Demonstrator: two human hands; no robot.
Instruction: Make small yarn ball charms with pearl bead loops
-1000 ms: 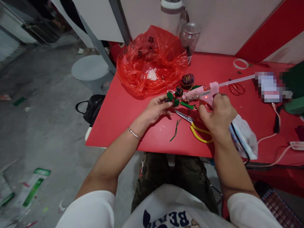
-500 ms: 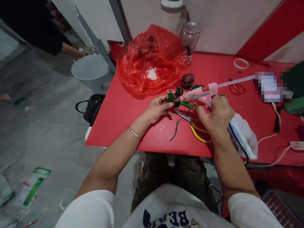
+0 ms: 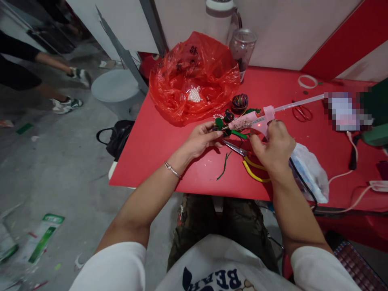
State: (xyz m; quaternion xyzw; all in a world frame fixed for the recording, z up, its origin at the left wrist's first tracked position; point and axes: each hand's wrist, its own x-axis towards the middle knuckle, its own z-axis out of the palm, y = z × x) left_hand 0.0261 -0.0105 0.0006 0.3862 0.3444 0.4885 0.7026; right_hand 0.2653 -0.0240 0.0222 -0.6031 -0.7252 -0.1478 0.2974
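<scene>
L hand (image 3: 201, 139) pinches green ornament (image 3: 220, 126) just above counter (image 3: 169, 161), mid, nr front edge. R hand (image 3: 274, 147) wrapped round glue gun (image 3: 251, 120), nozzle at green ornament. Prob light, soft, crushable: hold by edges, clear of hot tip.

The person wears a white navy-lettered T-shirt (image 3: 209, 264), camouflage trousers (image 3: 239, 222) and a thin wrist bracelet (image 3: 172, 170).

Red table (image 3: 169, 161) against white wall (image 3: 287, 28), littered grey concrete floor (image 3: 60, 161).
</scene>
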